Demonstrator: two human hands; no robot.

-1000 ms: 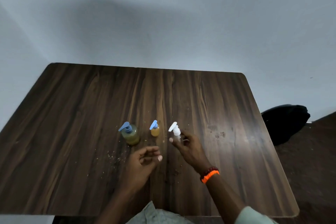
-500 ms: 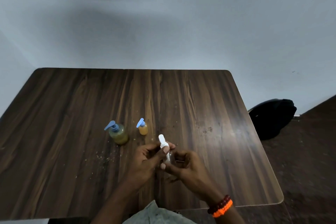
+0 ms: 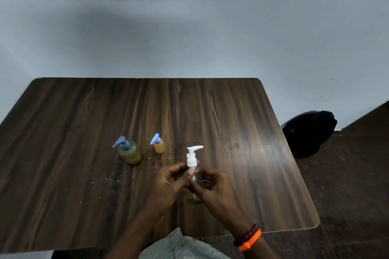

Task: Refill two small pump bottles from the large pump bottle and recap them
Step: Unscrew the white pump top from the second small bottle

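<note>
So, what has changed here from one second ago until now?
The right hand brought the white-pump bottle from beside the other bottles toward the person. The left hand, empty before, now pinches its pump collar. The large bottle and the small orange bottle stayed standing on the table.

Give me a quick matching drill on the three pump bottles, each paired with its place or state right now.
Things:
1. large bottle
2. small amber bottle
3. white-pump bottle

States:
A. held off the table by both hands
B. standing farthest left, blue pump
C. standing in the middle, blue pump

Pairs: 1-B, 2-C, 3-A
</note>
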